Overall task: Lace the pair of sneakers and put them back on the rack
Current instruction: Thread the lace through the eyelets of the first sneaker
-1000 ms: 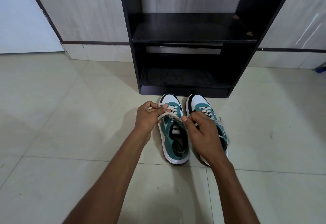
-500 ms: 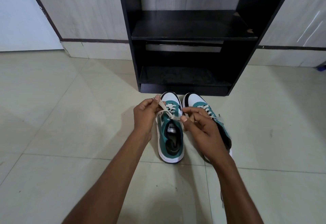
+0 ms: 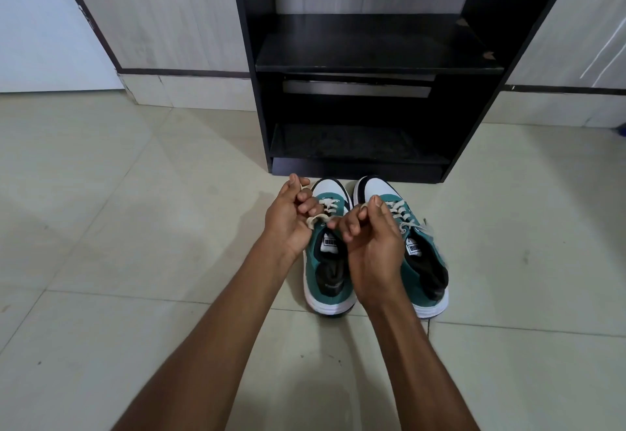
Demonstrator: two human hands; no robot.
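Two teal-and-white sneakers stand side by side on the tiled floor, toes toward the black rack (image 3: 369, 61). Over the left sneaker (image 3: 327, 274) my left hand (image 3: 291, 220) pinches a loop of its off-white lace (image 3: 316, 220). My right hand (image 3: 371, 240) is closed on the other end of that lace, which curls over its fingers above the tongue. The right sneaker (image 3: 423, 261) is partly hidden behind my right hand; its lace runs through the eyelets and loose ends lie to its right.
The rack has an upper shelf and a lower shelf (image 3: 355, 146), both bare, just beyond the toes. Grey cabinet panels flank it, with a white door (image 3: 37, 23) at far left. A blue object (image 3: 621, 132) peeks in at the right edge.
My hands have drawn closer together over the left sneaker's tongue, each now curled around a lace loop. The sneakers stay in place.
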